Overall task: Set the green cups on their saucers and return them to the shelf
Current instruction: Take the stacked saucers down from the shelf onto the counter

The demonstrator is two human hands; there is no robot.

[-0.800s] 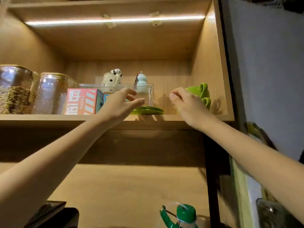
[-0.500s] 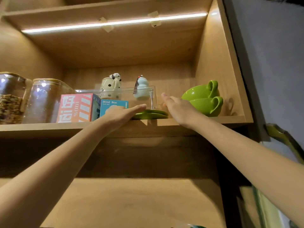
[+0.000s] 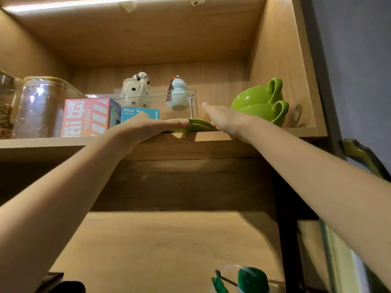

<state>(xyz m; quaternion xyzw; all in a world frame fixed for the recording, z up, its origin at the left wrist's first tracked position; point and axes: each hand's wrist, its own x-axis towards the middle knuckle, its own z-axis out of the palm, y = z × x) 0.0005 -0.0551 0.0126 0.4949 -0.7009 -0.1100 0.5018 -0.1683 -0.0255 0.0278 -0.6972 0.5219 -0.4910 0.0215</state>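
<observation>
Two green cups (image 3: 260,106) sit nested, one inside the other, at the right end of the upper shelf (image 3: 53,143), handles to the right. Flat green saucers (image 3: 196,125) lie stacked near the shelf's front edge, left of the cups. My left hand (image 3: 146,127) rests palm down on the saucers' left side, fingers stretched over the top. My right hand (image 3: 224,119) lies at the saucers' right rim, fingers extended toward the back. Whether either hand grips the saucers is hidden by the shelf edge.
A clear plastic box (image 3: 160,102) stands behind the saucers, with two ceramic figurines (image 3: 135,87) behind it. A pink carton (image 3: 86,117), a blue "Blind Box" (image 3: 139,114) and glass jars (image 3: 42,104) fill the shelf's left. A green-capped bottle (image 3: 249,281) stands below.
Both hands have come down onto the saucers from either side; the right hand shifted left, away from the cups. The view tilted and moved closer.
</observation>
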